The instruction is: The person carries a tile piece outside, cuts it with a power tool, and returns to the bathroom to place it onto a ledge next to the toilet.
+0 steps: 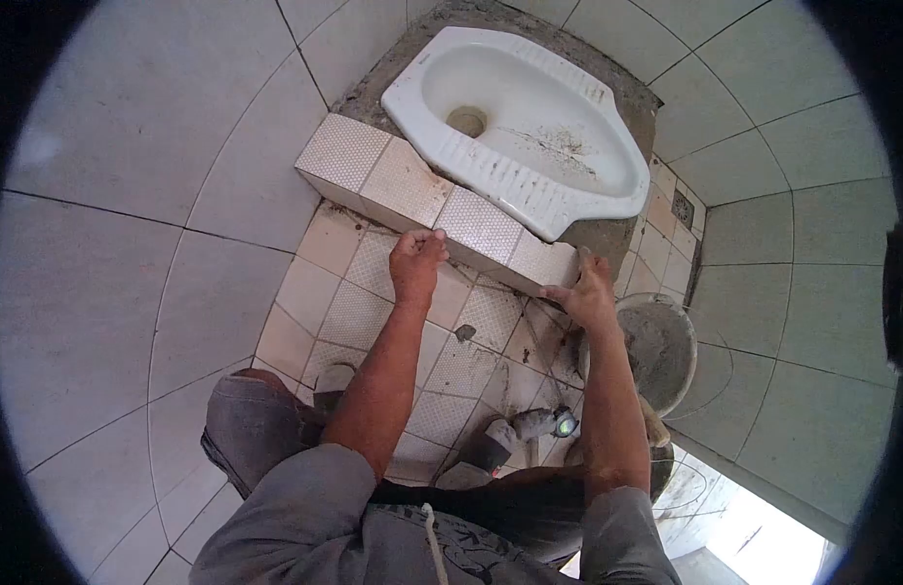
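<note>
A white squat toilet (530, 127) is set in rough grey mortar above a tiled step (403, 180). My left hand (418, 258) is at the step's front edge, near the middle, with its fingers curled in; whether they hold anything is too small to tell. At the step's right end, my right hand (583, 285) has thumb and fingers apart around the corner of the last patterned tile (544, 263), touching it. The tiles along the top of the step lie side by side, with cut edges beside the toilet.
A bucket of grey mortar (656, 351) stands right of my right forearm. A green-lit tool (541, 423) lies on the tiled floor (451, 419) between my feet. A lump of mortar (465, 332) is on the floor, and a drain (683, 208) sits at the right. Tiled walls surround the space.
</note>
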Action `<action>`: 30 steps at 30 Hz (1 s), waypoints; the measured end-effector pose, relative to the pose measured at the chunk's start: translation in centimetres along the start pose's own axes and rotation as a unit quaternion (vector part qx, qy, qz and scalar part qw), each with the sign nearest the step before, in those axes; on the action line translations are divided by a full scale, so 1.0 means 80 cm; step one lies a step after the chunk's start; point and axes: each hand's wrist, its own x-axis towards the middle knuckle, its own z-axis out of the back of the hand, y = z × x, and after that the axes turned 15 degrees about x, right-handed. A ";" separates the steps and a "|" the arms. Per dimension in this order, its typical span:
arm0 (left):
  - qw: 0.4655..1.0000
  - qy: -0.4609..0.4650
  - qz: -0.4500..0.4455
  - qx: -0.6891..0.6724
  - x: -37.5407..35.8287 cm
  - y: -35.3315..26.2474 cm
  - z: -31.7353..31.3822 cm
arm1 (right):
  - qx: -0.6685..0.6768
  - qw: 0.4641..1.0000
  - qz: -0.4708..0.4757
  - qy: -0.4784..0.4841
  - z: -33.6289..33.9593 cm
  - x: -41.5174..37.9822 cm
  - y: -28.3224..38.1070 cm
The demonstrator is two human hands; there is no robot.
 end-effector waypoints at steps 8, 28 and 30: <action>0.999 0.007 -0.042 -0.032 -0.003 0.008 -0.001 | -0.032 0.999 0.033 0.011 0.006 -0.001 -0.003; 0.995 0.052 0.068 -0.042 0.012 0.033 0.011 | -0.098 0.992 0.072 0.033 0.009 0.004 -0.013; 0.995 0.056 0.079 -0.033 0.015 0.036 0.011 | -0.082 0.994 0.070 0.019 0.008 0.002 -0.012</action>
